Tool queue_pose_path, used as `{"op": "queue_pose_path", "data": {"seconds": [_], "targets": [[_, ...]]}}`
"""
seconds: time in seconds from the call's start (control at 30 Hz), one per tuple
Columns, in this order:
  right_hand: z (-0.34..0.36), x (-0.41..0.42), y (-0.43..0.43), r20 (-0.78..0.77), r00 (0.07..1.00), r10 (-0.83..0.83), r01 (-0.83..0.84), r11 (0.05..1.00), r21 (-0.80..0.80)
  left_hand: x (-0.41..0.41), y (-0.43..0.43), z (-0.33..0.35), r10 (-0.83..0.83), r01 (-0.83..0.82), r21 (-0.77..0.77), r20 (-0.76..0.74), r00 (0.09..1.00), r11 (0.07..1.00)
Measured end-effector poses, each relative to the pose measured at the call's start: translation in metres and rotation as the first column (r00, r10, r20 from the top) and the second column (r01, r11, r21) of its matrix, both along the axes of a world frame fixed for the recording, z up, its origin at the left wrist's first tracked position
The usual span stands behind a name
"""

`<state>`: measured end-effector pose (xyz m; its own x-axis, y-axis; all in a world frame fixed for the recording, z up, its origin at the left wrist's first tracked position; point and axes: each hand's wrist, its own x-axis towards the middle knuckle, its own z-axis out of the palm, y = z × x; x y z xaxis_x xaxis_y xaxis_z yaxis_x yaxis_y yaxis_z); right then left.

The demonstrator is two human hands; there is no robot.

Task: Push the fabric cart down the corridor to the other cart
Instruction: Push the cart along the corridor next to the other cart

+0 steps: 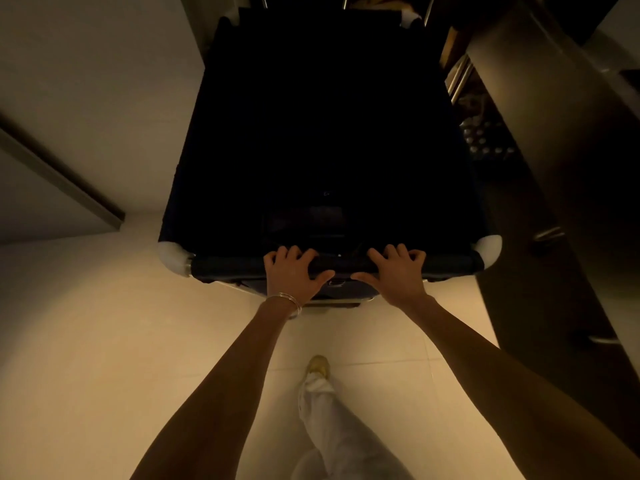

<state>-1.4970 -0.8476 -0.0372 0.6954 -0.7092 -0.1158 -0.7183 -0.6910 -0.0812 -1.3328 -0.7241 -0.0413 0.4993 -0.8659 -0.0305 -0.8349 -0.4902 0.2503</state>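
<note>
A large dark fabric cart (pixel 322 133) fills the middle of the head view, its inside too dark to make out. White padded corners (pixel 172 257) mark its near rim. My left hand (pixel 294 275), with bangles at the wrist, grips the near rim bar left of centre. My right hand (pixel 394 275) grips the same bar right of centre. Metal poles of another frame (pixel 345 1) show just beyond the cart's far edge, mostly hidden.
A pale wall (pixel 86 98) with a dark rail runs along the left. Dark cabinets and a shelf with bottles (pixel 485 136) line the right, close to the cart's side. Cream floor tiles (pixel 138 341) lie under me, with my leg and shoe (pixel 318 367) stepping forward.
</note>
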Motion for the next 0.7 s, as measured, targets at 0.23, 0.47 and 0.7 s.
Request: {"op": "queue_pose_path", "data": {"seconds": [0.23,0.47,0.7], "targets": [[0.005,-0.049,0.079,-0.034,0.999,-0.012,0.014,0.998,0.068,-0.048,0.079,-0.006,-0.039,0.044,-0.087,0.056,0.998,0.995],[0.006,-0.080,0.128,-0.051,0.999,-0.012,0.015,0.998,0.055,-0.078,0.125,-0.010,-0.041,0.048,-0.083,0.082,0.996,0.995],[0.005,-0.082,0.130,-0.087,0.996,-0.011,0.017,0.998,0.063,-0.079,0.128,-0.010,-0.039,0.045,-0.078,0.079,0.996,0.996]]}}
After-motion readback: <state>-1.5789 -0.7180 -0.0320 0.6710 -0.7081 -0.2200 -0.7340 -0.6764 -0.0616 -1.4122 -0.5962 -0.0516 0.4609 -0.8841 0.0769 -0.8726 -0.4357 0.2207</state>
